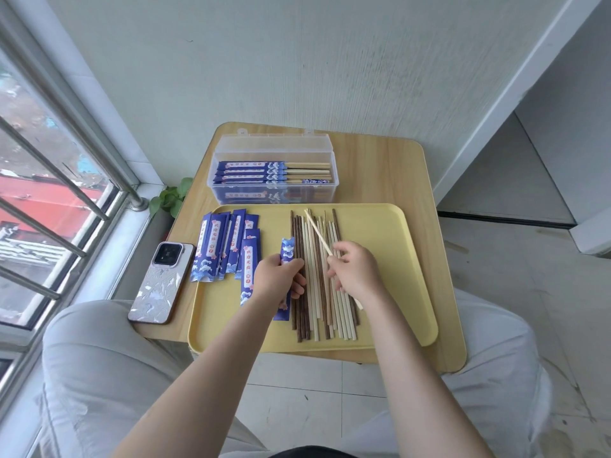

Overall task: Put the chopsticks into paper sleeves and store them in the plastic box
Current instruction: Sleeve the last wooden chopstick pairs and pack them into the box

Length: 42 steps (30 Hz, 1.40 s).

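Head view looks down on a small tabletop with a yellow tray between the person's knees. The left hand has its fingers curled around one blue sleeve, whose upper end stands out above the hand. The right hand pinches a pale chopstick; it is lifted at a slant, and its far tip points up and to the left over the loose chopsticks. These lie side by side on the tray, dark and pale mixed together. Empty sleeves lie in a fan on the left part of the tray, near a phone. The clear box stands open behind the tray, and sleeved pairs already lie inside it.

I think the step now is picking sticks for the held sleeve. Some risks I can see:
- The right hand seems to hold only one stick, so a dark stick could get paired with it by mistake.
- The sleeve mouth is narrow and of paper; if the tip meets the edge, the paper may bend or tear.
- The left hand's grip may press the sleeve flat and close its mouth.
- The wrist is low over the row and may roll the sticks.
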Each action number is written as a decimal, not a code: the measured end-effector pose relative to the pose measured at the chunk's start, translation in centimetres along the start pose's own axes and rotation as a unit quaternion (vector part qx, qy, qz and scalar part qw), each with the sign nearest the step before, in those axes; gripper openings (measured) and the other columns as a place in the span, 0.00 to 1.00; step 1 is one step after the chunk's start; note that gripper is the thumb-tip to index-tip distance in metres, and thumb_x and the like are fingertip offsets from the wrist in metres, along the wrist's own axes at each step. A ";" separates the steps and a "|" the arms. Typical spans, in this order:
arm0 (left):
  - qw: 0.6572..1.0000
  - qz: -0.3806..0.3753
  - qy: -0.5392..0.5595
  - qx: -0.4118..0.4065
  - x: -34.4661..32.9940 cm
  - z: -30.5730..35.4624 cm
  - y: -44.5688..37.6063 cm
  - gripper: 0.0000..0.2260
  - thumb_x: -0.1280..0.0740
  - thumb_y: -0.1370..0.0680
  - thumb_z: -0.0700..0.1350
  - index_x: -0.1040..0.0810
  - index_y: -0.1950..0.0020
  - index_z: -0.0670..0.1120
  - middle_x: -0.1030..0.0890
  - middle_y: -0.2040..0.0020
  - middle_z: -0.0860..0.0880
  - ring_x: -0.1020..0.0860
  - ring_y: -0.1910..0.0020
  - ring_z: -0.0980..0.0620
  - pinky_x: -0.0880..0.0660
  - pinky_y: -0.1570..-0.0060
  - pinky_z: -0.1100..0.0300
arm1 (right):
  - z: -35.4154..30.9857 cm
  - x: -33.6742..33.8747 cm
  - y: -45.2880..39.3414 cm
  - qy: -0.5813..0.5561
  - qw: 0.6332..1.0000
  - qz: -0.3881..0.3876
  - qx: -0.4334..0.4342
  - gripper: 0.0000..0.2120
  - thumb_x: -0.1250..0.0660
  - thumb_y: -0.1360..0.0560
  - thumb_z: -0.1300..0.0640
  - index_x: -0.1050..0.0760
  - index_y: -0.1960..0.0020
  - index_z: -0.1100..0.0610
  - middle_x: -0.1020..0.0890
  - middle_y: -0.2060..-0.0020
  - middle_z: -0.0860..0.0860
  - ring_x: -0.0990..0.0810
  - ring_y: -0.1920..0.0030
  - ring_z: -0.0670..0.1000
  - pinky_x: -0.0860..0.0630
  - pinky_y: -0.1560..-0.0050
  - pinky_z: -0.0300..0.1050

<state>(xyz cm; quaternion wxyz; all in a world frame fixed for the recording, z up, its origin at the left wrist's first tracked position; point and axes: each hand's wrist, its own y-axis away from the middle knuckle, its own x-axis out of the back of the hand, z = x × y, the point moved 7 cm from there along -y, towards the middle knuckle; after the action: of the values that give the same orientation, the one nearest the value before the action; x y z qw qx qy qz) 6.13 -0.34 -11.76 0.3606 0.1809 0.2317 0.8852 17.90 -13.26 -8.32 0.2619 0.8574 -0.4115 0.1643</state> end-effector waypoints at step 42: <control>0.976 -0.192 -0.094 -0.046 -1.3 2.6 2.9 0.12 0.45 0.21 0.35 0.25 0.60 0.38 0.26 0.70 0.43 0.28 0.77 0.53 0.30 0.74 0.60 | -2.4 4.3 0.6 -0.354 0.916 0.184 0.031 0.10 0.37 0.17 0.57 0.24 0.56 0.59 0.22 0.72 0.50 0.25 0.75 0.48 0.25 0.72 0.44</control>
<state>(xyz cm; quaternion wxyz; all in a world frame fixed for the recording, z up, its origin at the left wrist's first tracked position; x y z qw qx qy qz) 6.67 -2.33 -8.25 0.5522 0.1981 0.1865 0.7881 19.82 -14.86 -4.09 0.0371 0.7761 -0.6228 -0.0920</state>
